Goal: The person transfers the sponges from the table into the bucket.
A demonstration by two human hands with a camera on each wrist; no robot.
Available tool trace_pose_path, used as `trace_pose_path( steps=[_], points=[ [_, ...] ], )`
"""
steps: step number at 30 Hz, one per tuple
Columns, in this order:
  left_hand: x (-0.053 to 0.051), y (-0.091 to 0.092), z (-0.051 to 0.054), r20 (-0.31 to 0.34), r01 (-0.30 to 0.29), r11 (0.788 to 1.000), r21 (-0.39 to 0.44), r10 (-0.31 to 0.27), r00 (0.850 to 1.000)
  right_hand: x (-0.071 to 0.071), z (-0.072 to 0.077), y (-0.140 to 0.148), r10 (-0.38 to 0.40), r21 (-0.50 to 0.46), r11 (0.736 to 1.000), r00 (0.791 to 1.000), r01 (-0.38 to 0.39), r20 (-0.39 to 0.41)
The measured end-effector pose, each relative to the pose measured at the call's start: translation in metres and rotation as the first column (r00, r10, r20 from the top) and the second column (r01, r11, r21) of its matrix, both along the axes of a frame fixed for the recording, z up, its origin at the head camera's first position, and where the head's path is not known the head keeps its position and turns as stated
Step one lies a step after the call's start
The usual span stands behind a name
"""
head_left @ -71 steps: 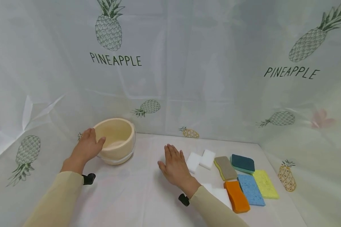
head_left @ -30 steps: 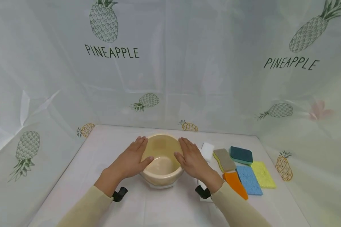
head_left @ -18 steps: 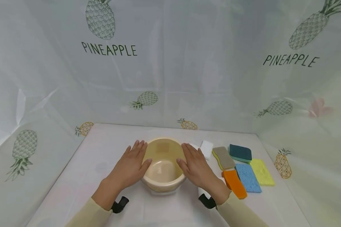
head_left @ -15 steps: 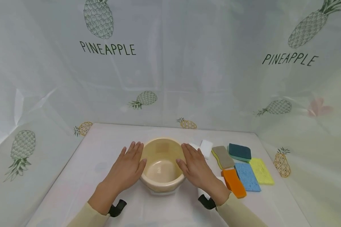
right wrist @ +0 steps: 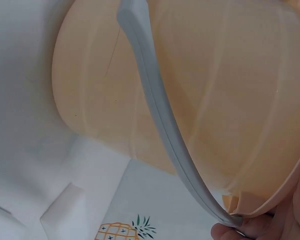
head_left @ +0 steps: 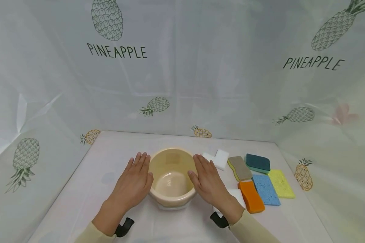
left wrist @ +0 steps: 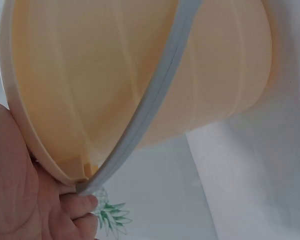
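Observation:
A cream-coloured bucket [head_left: 171, 199] stands upright at the middle of the table, its inside visible from above. My left hand [head_left: 131, 185] lies along its left side, fingers straight and thumb near the rim. On the opposite side my right hand [head_left: 210, 184] rests by the rim with straight fingers. In the left wrist view, the grey handle [left wrist: 147, 107] hangs down across the bucket wall, and fingertips touch near its pivot. The right wrist view has the handle's other end [right wrist: 165, 120] close to my right fingertips. Parts of both hands' fingers are hidden behind the rim.
Right of the bucket lie an orange sponge [head_left: 251, 197], a grey-yellow sponge [head_left: 239, 168], a dark green sponge [head_left: 258, 163], a blue sponge [head_left: 266, 189], a yellow sponge [head_left: 281, 184] and several white blocks [head_left: 221, 159]. A pineapple-print sheet [head_left: 213, 77] surrounds the table.
The bucket has come from the back left to the middle, nearer me. My right hand has joined it at the right side. Most recently, my left hand has shifted slightly left.

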State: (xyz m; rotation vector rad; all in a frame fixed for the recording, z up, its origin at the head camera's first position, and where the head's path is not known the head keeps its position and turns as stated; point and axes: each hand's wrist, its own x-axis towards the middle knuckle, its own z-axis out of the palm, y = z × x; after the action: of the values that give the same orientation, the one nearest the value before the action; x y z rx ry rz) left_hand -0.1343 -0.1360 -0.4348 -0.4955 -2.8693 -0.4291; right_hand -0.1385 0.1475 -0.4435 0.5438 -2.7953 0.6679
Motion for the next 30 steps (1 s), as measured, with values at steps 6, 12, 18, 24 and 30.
trace_pose_path(
  steps=[6,12,18,24,30],
  points=[
    [-0.0003,0.0046,0.0012,-0.001,0.011,1.000,0.010,-0.011,1.000,0.0003,-0.0010,0.0011,-0.006,0.007,1.000,1.000,0.006,-0.003],
    [-0.0012,0.0051,0.0006,-0.007,0.024,1.000,0.015,-0.023,1.000,-0.0001,-0.0014,0.0020,-0.012,0.010,1.000,1.000,0.012,0.005],
    [-0.0029,0.0018,-0.0019,-0.098,0.020,1.000,0.015,-0.019,0.995,-0.0002,-0.0007,0.0012,-0.005,0.016,1.000,1.000,0.005,-0.004],
    [-0.0037,0.0015,-0.0016,-0.153,0.031,0.999,0.034,-0.025,0.988,0.0006,0.0008,0.0010,-0.012,0.022,1.000,1.000,0.012,-0.004],
    [-0.0031,0.0004,-0.0022,-0.141,0.036,0.998,0.044,-0.029,0.990,0.0009,0.0011,0.0019,0.000,0.039,0.999,0.999,0.001,-0.040]
  ],
)
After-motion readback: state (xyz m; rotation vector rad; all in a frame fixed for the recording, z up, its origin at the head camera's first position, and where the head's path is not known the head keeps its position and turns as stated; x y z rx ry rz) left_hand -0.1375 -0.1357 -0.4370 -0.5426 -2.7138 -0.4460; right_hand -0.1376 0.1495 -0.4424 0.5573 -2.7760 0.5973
